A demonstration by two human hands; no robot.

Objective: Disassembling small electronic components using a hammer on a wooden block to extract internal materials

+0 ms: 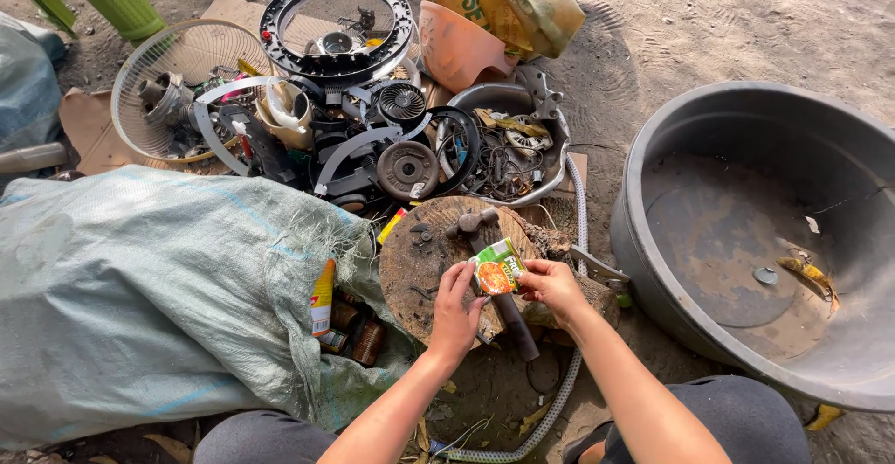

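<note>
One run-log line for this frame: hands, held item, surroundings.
left hand: grips small can | right hand: grips same can | under: wooden stump, hammer | left: woven sack | right: grey tub

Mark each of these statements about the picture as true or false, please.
1. Both hands hold a small green and orange packet. True: left hand, right hand.
2. The hammer lies on a wooden stump. True.
3. The grey tub is full of water. False: it has no water, only a few scraps.
4. The woven sack lies on the person's right. False: it lies on the left.
</note>
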